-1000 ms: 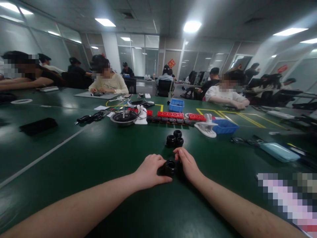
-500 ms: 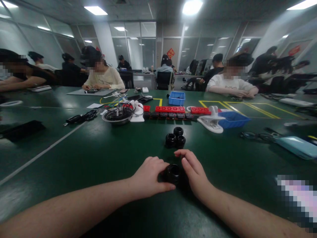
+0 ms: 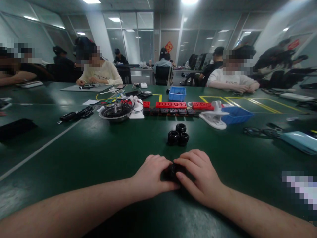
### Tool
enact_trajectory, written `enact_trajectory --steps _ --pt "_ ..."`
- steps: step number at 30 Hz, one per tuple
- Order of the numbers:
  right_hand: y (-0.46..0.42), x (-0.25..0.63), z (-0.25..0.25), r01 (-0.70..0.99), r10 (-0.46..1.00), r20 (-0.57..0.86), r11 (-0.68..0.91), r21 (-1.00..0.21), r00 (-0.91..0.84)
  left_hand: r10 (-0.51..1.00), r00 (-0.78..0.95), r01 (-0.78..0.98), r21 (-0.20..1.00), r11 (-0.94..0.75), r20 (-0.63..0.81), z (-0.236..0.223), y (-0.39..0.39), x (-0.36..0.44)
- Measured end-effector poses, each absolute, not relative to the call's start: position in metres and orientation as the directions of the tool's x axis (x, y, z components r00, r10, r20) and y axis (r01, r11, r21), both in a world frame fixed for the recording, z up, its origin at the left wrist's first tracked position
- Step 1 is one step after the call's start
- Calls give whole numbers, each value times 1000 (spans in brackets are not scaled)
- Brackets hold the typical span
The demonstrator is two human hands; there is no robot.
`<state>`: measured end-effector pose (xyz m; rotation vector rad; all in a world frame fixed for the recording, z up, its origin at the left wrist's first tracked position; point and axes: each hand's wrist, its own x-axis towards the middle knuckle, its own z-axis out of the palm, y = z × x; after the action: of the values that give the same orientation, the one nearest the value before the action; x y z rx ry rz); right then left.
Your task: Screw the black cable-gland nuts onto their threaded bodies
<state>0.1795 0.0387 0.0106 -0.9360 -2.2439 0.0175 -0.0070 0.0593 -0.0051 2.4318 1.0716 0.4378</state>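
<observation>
A glossy black ring-shaped part (image 3: 172, 171), thick and round with a hollow middle, sits near the table's front between my hands. My left hand (image 3: 156, 175) grips its left side, thumb in front and fingers behind. From the right, my right hand (image 3: 201, 177) closes over it, with fingertips at the top and back and thumb at the front. Most of the part is hidden by my fingers. Just beyond stand three similar black ring-shaped parts (image 3: 173, 138), clustered together with their openings upward.
Across the green table (image 3: 119, 145) run red power strips (image 3: 170, 105). A metal bowl (image 3: 115, 114) with cables, a white clip stand (image 3: 215, 119) and blue bins (image 3: 177, 94) are around them. A light-blue case (image 3: 300, 142) lies at right. Co-workers sit at the far side.
My right hand has come in from the right and closed onto the black ring-shaped part. My left hand still holds it. The whole view has shifted slightly.
</observation>
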Motion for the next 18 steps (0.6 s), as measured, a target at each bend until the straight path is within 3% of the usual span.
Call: enact_trajectory --steps 18 --pt "39 178 10 587 634 561 754 -295 -532 746 656 624 473 -622 116 -6 59 -7"
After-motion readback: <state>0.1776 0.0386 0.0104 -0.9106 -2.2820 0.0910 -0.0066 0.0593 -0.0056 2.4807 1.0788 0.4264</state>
